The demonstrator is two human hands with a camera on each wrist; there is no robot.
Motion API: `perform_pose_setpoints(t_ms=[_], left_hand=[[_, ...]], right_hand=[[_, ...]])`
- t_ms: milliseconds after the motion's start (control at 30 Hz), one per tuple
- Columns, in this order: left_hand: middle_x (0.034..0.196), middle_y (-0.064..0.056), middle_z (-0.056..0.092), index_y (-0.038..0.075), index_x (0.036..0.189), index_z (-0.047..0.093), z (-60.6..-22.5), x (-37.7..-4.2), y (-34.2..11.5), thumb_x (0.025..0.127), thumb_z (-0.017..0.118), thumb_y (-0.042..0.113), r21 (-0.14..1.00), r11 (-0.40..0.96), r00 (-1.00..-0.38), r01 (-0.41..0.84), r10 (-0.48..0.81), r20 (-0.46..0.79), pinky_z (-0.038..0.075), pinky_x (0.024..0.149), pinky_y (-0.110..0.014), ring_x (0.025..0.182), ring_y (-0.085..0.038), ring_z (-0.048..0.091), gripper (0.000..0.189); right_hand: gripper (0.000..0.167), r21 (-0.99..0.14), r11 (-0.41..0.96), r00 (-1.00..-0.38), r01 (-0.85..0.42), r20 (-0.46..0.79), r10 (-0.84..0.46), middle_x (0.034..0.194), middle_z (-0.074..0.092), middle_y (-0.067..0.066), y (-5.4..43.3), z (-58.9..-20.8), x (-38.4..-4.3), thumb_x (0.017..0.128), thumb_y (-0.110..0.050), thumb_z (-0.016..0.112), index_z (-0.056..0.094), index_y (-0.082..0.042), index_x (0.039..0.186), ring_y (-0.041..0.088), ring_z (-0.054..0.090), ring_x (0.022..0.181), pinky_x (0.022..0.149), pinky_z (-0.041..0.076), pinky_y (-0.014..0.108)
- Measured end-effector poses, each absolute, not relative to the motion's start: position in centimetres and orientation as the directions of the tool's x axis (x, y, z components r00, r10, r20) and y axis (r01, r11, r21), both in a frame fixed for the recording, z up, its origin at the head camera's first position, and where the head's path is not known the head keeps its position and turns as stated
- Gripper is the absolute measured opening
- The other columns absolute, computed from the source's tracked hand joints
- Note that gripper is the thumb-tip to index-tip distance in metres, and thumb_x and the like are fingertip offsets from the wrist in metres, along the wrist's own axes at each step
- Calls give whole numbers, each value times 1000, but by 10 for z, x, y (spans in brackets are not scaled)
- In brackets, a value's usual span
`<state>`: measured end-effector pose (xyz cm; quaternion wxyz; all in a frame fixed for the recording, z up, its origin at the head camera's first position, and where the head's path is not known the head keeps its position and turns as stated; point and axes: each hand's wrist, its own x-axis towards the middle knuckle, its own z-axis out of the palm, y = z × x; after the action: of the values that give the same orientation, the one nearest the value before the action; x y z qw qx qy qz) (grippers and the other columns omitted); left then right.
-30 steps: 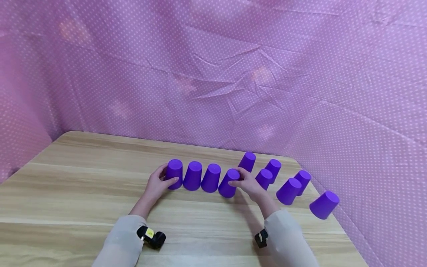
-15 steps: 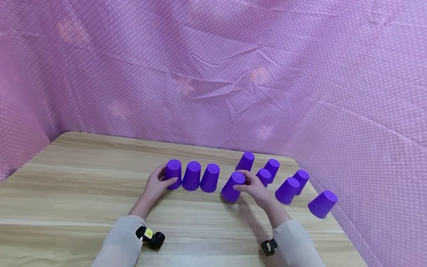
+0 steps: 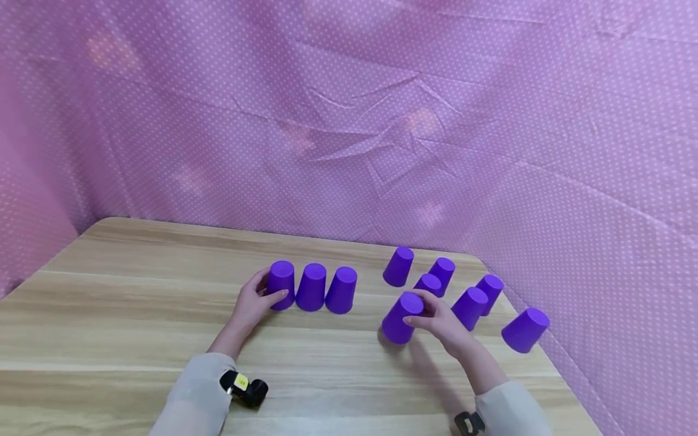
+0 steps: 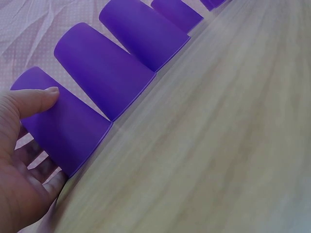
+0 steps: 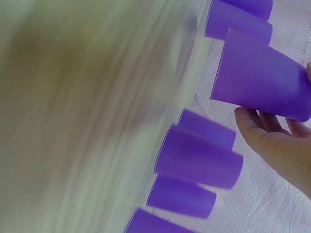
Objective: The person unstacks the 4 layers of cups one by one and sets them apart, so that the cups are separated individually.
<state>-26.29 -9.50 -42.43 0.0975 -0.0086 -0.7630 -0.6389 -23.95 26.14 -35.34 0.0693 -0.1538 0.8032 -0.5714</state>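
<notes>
Upside-down purple cups stand on the wooden table. My left hand [image 3: 253, 306] grips the leftmost cup [image 3: 281, 286] of a row of three, thumb across its near side and fingers behind it, as the left wrist view also shows. Beside it stand the middle cup [image 3: 311, 287] and the right-hand cup [image 3: 340, 290]. Farther right, my right hand [image 3: 444, 324] holds another upside-down purple cup [image 3: 401, 320] just above the wood, its shadow below it. In the right wrist view this held cup [image 5: 262, 77] hangs apart from the tabletop, with fingers under its side.
Several more upturned purple cups stand at the right, among them one at the back [image 3: 398, 267], one behind my right hand [image 3: 469, 307] and one near the right edge [image 3: 525, 330]. A pink dotted cloth [image 3: 349, 121] hangs behind the wooden table [image 3: 163, 266].
My right hand has taken the fourth cup off the end of the row, lifting it and carrying it right and toward me. The left hand stays on its cup.
</notes>
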Motion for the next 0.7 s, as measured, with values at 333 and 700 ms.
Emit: perform_pose_setpoints(t_ms=[333,700], left_hand=[[128,-25,34,-1,131,31,-425,-265,-98,75,66,13,969,191,-977,154,-116,178,28,97,-41,117,-34,32,67],[129,-25,33,0,131,30,-426,-263,-93,76,65,12,970,201,-981,135,-113,160,28,97,-41,118,-34,31,67]], right_hand=[[52,-935,308,-958,-173,86,-275,107,52,17,300,-355,-228,72,-4,65,43,4,119,19,52,93,80,43,30],[54,-910,380,-979,-170,112,-170,110,52,15,363,-364,-208,74,-12,65,41,4,120,11,53,92,79,42,26]])
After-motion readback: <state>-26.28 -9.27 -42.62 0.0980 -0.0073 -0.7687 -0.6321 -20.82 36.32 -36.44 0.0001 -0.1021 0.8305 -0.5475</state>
